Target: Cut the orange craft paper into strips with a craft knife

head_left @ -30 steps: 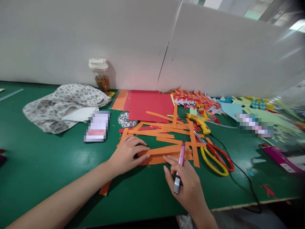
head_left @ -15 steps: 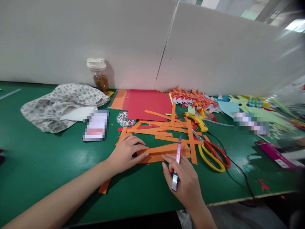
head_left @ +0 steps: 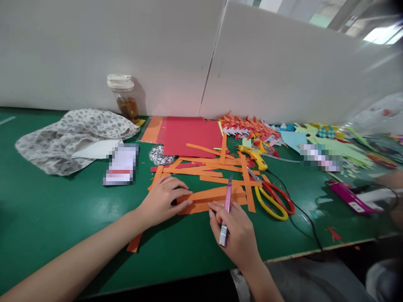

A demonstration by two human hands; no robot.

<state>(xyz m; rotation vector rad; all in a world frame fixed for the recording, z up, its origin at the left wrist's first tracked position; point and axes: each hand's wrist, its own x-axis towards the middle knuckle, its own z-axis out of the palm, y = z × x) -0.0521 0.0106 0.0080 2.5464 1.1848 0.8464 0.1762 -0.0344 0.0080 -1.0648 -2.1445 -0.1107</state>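
A folded-looking orange paper strip [head_left: 208,199] lies on the green table in front of me. My left hand [head_left: 165,197] rests on its left end, thumb and fingertips apart and pressing the paper. In my right hand [head_left: 234,226] is a slim pink craft knife [head_left: 227,201], held between the fingers with its blade end pointing up and away. The fingertips of that hand also touch the strip's lower edge. Several loose orange strips [head_left: 201,170] lie crisscrossed just beyond. Beside them on the right are scissors [head_left: 273,201] with one yellow and one red handle.
Red paper sheets [head_left: 192,136] lie behind the strips, left of a yellow glue gun [head_left: 258,157] with a black cord. Further left are a phone [head_left: 121,165], patterned cloth [head_left: 66,138] and lidded cup [head_left: 124,98]. A purple tool [head_left: 352,199] lies right, near another person's blurred arm [head_left: 395,184].
The view has swung slightly, so everything sits a little further left. Both hands keep nearly the same pose on the paper. More of another person's arm shows at the right edge.
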